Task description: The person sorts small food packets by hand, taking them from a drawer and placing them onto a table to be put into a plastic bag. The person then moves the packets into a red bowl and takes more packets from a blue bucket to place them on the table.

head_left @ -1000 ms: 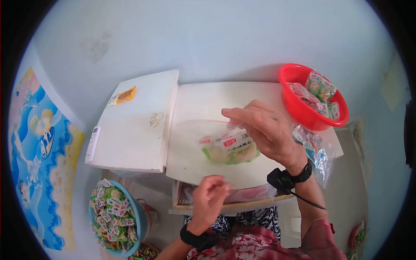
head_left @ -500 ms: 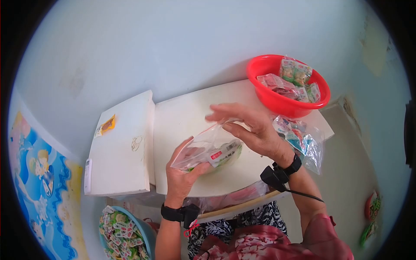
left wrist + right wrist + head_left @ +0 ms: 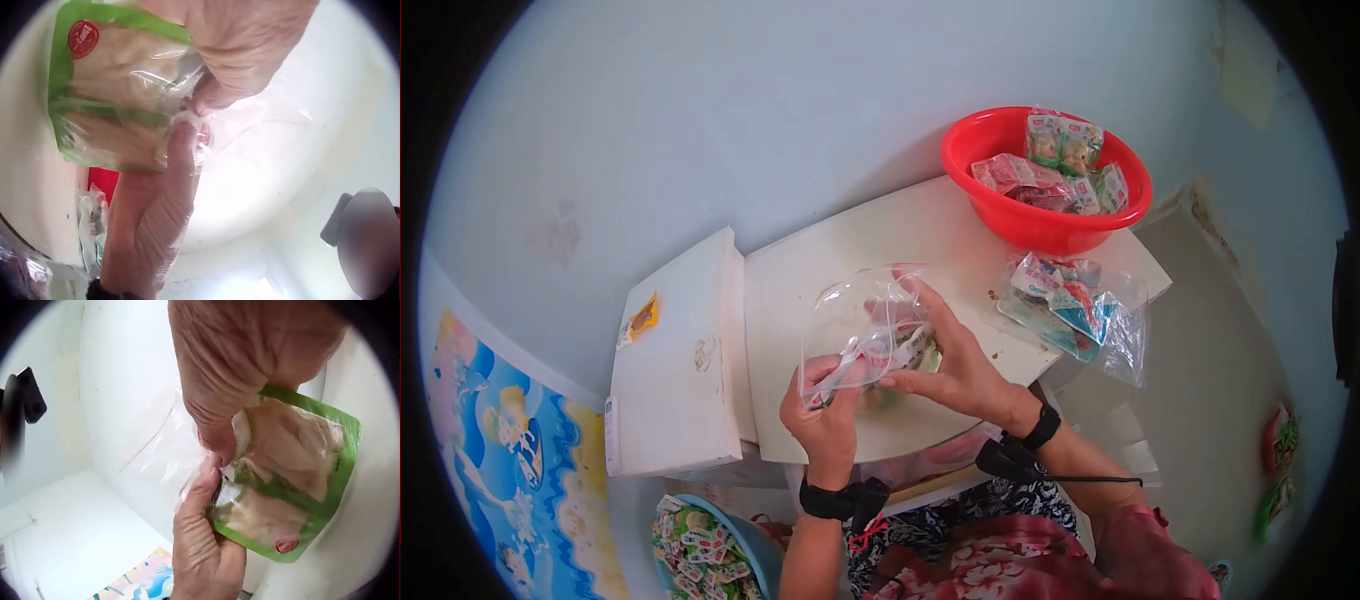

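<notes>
A clear plastic bag (image 3: 845, 305) is held over the white tabletop (image 3: 785, 270). Inside it are green-edged food packets (image 3: 287, 456), pale pieces showing through their windows and a small red seal on one. My left hand (image 3: 820, 425) pinches the bag's left side between thumb and fingers. On the other side, my right hand (image 3: 960, 375) grips the bag with thumb in front and fingers behind. Both thumbs meet close together on the plastic in the right wrist view, beside the packets. Part of the packets is hidden behind my hands.
A red basin (image 3: 1040, 230) of bagged packets stands at the back right. Before it lies another clear bag (image 3: 1125, 335) with blue and red packets. A raised white surface (image 3: 670, 400) at left carries a small yellow packet (image 3: 642, 318). Below is a blue tub (image 3: 750, 545) full of packets.
My left hand has come up from the table's front edge and taken hold of the bag. My right hand has lowered onto its right side. The head view has shifted.
</notes>
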Tool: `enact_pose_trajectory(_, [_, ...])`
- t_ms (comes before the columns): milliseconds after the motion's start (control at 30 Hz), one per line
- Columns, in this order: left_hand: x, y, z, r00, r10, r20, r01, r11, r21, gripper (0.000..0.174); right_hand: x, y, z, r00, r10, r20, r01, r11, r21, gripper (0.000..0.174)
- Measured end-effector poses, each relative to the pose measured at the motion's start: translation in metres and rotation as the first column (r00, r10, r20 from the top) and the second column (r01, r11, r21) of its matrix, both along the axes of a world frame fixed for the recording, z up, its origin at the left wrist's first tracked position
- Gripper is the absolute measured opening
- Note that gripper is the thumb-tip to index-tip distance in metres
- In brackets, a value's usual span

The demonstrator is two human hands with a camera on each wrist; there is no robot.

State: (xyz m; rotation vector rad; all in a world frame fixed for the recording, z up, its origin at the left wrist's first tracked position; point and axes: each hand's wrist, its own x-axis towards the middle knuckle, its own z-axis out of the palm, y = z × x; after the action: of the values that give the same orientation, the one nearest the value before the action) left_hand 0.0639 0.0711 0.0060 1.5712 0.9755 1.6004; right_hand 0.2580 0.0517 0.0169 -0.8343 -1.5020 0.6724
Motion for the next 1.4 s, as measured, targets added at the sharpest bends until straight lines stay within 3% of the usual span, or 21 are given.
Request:
enact_pose_trajectory(133, [-0.006,0.000,0.004,0.993,-0.113,0.042,0.115,0.992,-0.056,0.018,0.020,-0.001,0.013,0.994,0.103,0.040,-0.092,0.972,-0.216,0.067])
enact_pose_trajectory(167, [-0.012,0.004,0.001,0.986,-0.157,0.052,0.161,0.982,-0.099,0.018,0.023,0.001,0.011,0.992,0.123,0.005,-0.120,0.977,-0.177,0.037])
enact_pose_trajectory(300, [-0.013,0.005,0.019,0.978,-0.197,-0.074,0.191,0.979,-0.073,0.017,0.025,0.007,0.009,0.978,0.155,-0.139,-0.187,0.949,-0.255,0.023])
enact_pose_trajectory(433, [-0.022,0.013,0.023,0.960,-0.278,-0.015,0.278,0.960,-0.022,0.019,0.026,0.014,0.022,0.978,0.187,-0.096,-0.200,0.968,-0.151,0.018])
enact_pose_trajectory(633, [-0.019,0.009,0.017,0.951,-0.306,0.042,0.307,0.951,-0.025,0.017,0.026,0.003,0.026,0.990,0.141,-0.030,-0.144,0.960,-0.242,0.018])
enact_pose_trajectory(733, [-0.017,0.005,0.026,0.960,-0.278,-0.036,0.275,0.958,-0.081,0.015,0.021,0.006,0.025,0.967,0.226,-0.121,-0.240,0.962,-0.127,0.018])
enact_pose_trajectory(833, [-0.012,0.000,0.036,0.962,-0.268,-0.054,0.267,0.963,-0.032,0.014,0.021,0.004,0.032,0.938,0.278,-0.207,-0.322,0.921,-0.218,0.019])
enact_pose_trajectory(1033, [-0.016,-0.005,0.031,0.965,-0.256,0.059,0.260,0.963,-0.064,0.016,0.016,0.002,0.037,0.970,0.197,-0.140,-0.221,0.958,-0.183,0.018])
enact_pose_trajectory(1233, [-0.016,-0.010,0.053,0.983,-0.168,0.069,0.179,0.957,-0.229,0.022,0.015,0.002,0.055,0.980,0.107,-0.168,-0.158,0.929,-0.334,0.032])
enact_pose_trajectory(1333, [-0.018,-0.004,0.053,0.996,-0.093,-0.008,0.089,0.974,-0.210,0.031,0.021,0.010,0.052,0.990,0.062,-0.125,-0.113,0.882,-0.457,0.030])
enact_pose_trajectory(1400, [-0.016,-0.008,0.057,0.997,-0.069,0.031,0.075,0.962,-0.263,0.035,0.025,0.015,0.046,0.989,0.089,-0.122,-0.139,0.853,-0.504,0.028])
